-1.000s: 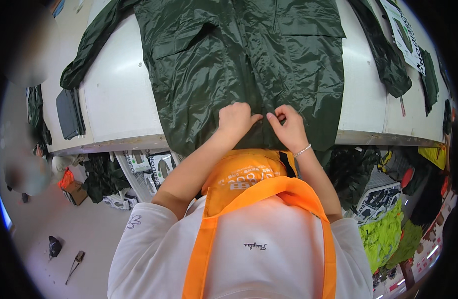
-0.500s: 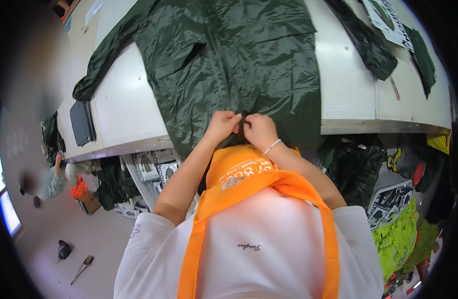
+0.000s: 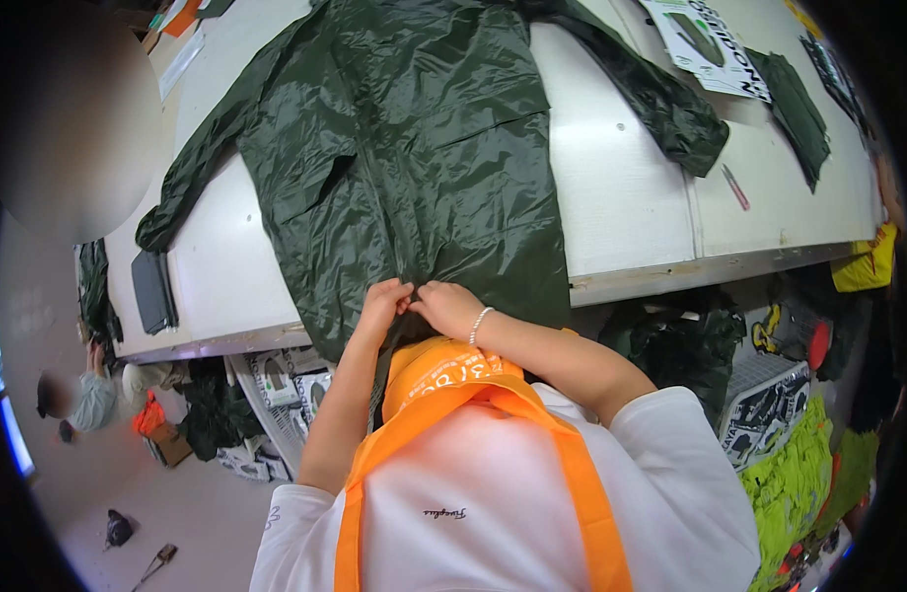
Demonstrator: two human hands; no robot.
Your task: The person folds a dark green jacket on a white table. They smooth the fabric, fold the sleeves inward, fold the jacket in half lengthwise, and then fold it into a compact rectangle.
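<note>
A shiny dark green rain jacket [image 3: 453, 178] lies spread out, sleeves apart, its front placket running down the middle and its hem hanging over the near edge of the white table [image 3: 631, 217]. At the bottom of that placket my left hand [image 3: 382, 306] pinches the jacket's front edge. Close beside it my right hand [image 3: 449, 310], a pale bracelet on its wrist, has its fingers closed on the same edge. Whatever small part lies between the fingertips is hidden. An orange apron [image 3: 429, 370] shows just below both hands.
Right of the jacket lie a red pen [image 3: 736, 187], a printed white package [image 3: 705, 44] and a folded dark green garment [image 3: 791, 113]. A dark folded stack [image 3: 154, 291] sits at left. Below the table are crates [image 3: 766, 405] and yellow-green garments [image 3: 794, 483]. Another person [image 3: 93, 395] is at far left.
The view has shifted, so the jacket and table appear lower and further left. Both hands stay together at the placket's bottom, with fingertips closer to each other and the right forearm more level.
</note>
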